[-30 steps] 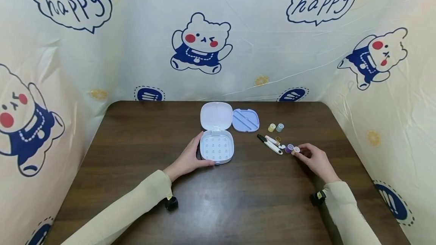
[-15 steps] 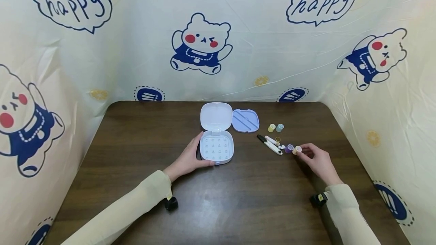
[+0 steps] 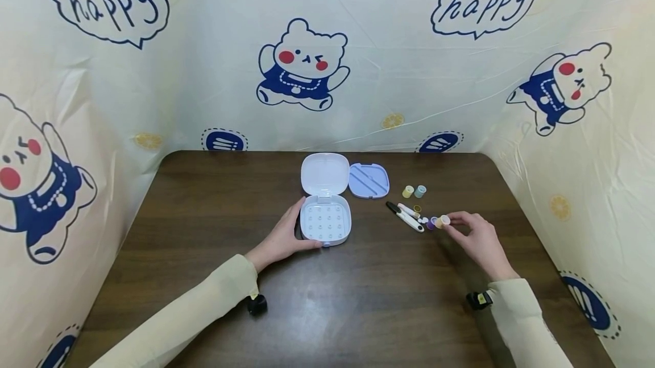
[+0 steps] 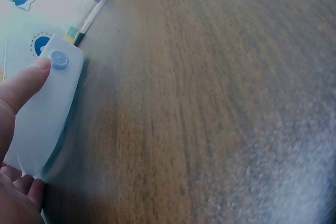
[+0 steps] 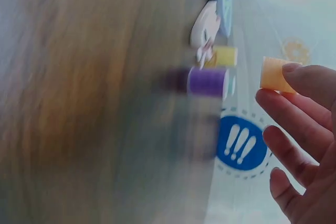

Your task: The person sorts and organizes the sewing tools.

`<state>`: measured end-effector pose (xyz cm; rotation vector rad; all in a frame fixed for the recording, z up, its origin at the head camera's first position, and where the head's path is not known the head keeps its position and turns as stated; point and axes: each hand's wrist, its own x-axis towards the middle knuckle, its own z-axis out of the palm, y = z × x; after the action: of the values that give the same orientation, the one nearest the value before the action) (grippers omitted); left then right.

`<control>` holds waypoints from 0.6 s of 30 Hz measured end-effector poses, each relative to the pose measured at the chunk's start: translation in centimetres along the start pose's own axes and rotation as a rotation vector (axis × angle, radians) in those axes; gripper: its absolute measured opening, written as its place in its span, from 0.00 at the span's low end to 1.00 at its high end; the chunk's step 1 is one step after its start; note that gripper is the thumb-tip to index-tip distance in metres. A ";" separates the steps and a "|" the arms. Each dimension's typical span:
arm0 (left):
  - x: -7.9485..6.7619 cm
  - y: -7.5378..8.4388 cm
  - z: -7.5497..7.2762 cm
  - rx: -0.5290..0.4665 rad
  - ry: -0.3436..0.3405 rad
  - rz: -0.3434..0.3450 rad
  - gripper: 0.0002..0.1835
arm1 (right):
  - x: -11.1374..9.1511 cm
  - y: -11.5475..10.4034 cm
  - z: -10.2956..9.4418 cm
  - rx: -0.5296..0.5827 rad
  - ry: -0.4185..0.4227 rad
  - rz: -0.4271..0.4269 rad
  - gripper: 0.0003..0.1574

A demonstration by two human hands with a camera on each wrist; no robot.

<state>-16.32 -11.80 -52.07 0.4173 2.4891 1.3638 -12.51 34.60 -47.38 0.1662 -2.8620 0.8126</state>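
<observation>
My left hand holds a small white sewing box by its left side, the thumb at the front latch. The box's lid is swung back, and rows of small pegs stand inside. Between right thumb and fingertips I pinch a pale orange thread spool; in the right wrist view it is lifted off the table. My right hand is on the right side of the table. A purple thread spool stands on the table just left of the held one.
Right of the lid lies a lilac divided tray. A yellow spool and a light blue spool stand farther back. Nearer are a slim black-and-white tool, a white stick-like piece and a small yellow ring.
My right hand has raised the pale orange spool slightly off the table, and it now partly overlaps the purple spool in the head view. The left hand and box have stayed put.
</observation>
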 end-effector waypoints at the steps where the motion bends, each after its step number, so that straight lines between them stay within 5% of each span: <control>1: 0.0 0.0 0.0 0.000 -0.001 0.000 0.69 | 0.1 -0.3 0.1 0.004 -0.008 -0.003 0.14; 18: -0.1 0.2 -0.1 0.017 -0.008 -0.012 0.68 | 2.3 -5.4 2.6 0.020 -0.041 -0.131 0.14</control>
<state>-16.24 -11.84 -51.84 0.4103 2.4950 1.3346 -14.26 28.52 -46.42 0.3721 -2.8451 0.8215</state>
